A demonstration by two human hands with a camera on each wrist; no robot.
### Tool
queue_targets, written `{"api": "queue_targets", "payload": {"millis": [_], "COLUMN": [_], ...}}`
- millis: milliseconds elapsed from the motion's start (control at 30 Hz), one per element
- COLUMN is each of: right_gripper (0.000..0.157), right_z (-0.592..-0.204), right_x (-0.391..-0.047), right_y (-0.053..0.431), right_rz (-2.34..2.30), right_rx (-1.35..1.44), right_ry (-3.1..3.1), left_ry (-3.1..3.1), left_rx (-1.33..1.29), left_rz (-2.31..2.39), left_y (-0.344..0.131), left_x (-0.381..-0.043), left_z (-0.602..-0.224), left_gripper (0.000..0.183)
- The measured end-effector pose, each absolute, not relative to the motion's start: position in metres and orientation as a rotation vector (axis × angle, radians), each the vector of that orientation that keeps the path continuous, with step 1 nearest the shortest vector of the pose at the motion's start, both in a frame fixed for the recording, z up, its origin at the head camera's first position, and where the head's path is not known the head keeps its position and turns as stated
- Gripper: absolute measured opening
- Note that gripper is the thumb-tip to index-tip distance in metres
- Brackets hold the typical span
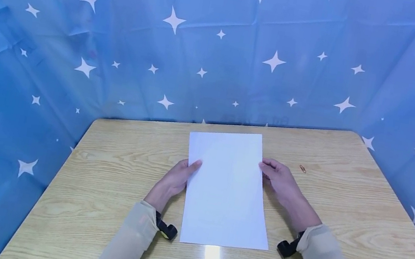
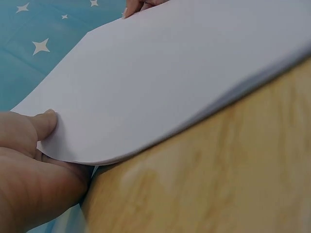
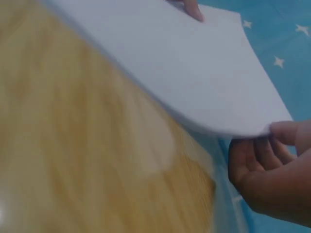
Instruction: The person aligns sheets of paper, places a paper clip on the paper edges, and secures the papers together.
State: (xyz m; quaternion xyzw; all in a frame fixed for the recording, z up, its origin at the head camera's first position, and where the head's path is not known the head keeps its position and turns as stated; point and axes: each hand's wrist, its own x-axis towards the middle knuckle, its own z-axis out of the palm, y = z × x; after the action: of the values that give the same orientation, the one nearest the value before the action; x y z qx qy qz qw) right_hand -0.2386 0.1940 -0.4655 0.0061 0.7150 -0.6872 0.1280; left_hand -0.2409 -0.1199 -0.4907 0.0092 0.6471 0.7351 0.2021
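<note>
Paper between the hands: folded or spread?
Spread: in the head view the paper shows four corners and no crease, left hand and right hand gripping opposite long edges.

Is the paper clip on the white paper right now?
No, the paper clip lies on the table, just right of the right hand and apart from the white paper.

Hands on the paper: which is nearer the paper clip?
The right hand, gripping the right edge of the paper: the paper clip lies just to its right. The left hand grips the opposite edge, farther away.
</note>
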Motion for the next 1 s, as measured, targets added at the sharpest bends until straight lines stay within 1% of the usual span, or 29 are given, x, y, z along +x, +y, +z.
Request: {"api": "queue_targets", "payload": {"millis": [133, 233, 333, 467, 600, 700, 1000], "right_gripper": [0.045, 0.047, 0.045, 0.038, 0.033, 0.034, 0.036], "right_z": [-0.463, -0.459, -0.454, -0.451, -0.453, -0.455, -0.463], "right_x": [-0.247, -0.252, -0.252, -0.248, -0.246, -0.248, -0.257], "right_y": [0.215, 0.235, 0.258, 0.284, 0.301, 0.312, 0.332], "right_rz": [-2.08, -2.014, -1.819, -1.414, -1.117, -1.05, -0.946], "right_rx": [0.004, 0.006, 0.015, 0.052, 0.081, 0.033, -0.255], "right_ry": [2.058, 2.198, 2.453, 2.859, 3.017, 2.975, 2.91], "left_ry": [1.814, 1.803, 1.776, 1.771, 1.779, 1.785, 1.783], "left_rx": [0.002, 0.003, 0.007, 0.012, -0.005, -0.018, -0.009], "left_rz": [2.054, 2.054, 2.062, 2.065, 2.068, 2.064, 2.047], "left_y": [-0.12, -0.12, -0.119, -0.119, -0.118, -0.118, -0.118], "left_x": [-0.241, -0.24, -0.24, -0.239, -0.239, -0.239, -0.24], "left_z": [-0.49, -0.489, -0.488, -0.487, -0.487, -0.487, -0.488], "left_gripper": [0.039, 0.039, 0.037, 0.038, 0.037, 0.036, 0.04]}}
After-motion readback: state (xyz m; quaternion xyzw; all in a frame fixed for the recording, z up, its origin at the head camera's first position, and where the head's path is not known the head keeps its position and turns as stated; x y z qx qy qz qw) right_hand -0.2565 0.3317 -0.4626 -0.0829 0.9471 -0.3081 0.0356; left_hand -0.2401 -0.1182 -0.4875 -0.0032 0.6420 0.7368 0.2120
